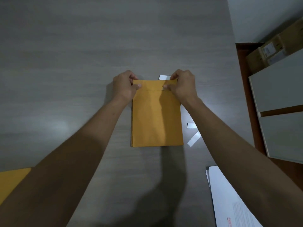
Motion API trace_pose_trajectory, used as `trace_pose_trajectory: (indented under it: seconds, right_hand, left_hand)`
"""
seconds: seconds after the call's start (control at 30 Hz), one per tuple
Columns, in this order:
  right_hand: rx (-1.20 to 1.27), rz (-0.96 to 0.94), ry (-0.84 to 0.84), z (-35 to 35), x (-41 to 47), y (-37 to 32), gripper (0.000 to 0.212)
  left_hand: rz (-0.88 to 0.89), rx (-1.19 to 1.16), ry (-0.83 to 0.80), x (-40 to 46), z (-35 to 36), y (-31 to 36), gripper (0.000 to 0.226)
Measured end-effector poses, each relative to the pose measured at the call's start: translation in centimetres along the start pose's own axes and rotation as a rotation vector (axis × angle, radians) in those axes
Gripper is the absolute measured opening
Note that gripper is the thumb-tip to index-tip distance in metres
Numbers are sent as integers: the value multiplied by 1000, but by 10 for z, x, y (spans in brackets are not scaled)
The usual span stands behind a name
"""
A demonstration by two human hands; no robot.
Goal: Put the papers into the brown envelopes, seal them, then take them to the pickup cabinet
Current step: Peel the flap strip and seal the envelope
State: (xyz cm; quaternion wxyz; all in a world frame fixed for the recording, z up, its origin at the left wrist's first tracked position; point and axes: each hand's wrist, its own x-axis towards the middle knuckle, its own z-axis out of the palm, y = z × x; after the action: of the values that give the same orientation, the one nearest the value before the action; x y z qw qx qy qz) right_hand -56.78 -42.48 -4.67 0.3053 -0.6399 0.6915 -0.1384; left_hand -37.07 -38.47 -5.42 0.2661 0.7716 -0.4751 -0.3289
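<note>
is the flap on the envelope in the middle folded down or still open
Folded down. The flap lies over the brown envelope, its corners pinched by the left hand and right hand.

The scene is viewed from a single head-worn camera, aimed steeply downward over the grey table (65,63). The table is seen at arm's length. Its right edge is included.

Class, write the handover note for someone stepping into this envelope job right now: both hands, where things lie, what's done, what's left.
Left hand and right hand: each pinches a corner of the folded flap.
Brown envelope: flat on the table, atop a stack.
White strips: lying to its right.
Papers: near right. Another envelope: near left.
Done: flap folded.
Left: press it shut, fill the rest, deliver.
</note>
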Motion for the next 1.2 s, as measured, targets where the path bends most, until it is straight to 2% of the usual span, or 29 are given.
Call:
trace_pose_trajectory:
  seconds: [0.1,0.17,0.27,0.33,0.37,0.6,0.8,1.2]
  right_hand:
    - [5,0,25,1,-3,2,38]
    - [-47,-79,71,2,-7,1,36]
    - [-220,-320,152,13,-18,0,16]
    - [-293,-468,188,21,-25,1,18]
    - [-316,-525,203,25,-29,4,20]
    - [-392,-690,286,36,-47,28,19]
    - [-339,-684,244,36,-51,31,34]
    - [-288,-635,127,35,-51,33,41]
  left_hand:
    - [38,56,18,0,2,0,23]
    - [94,118,43,-4,2,1,28]
    - [361,347,94,-21,4,9,25]
    - [566,497,45,-35,11,9,39]
    - [611,552,5,-41,15,6,49]
    - [580,738,-94,-63,23,-16,59]
    - [510,758,-138,-68,26,-18,68]
    - [492,768,-160,-72,25,-16,71]
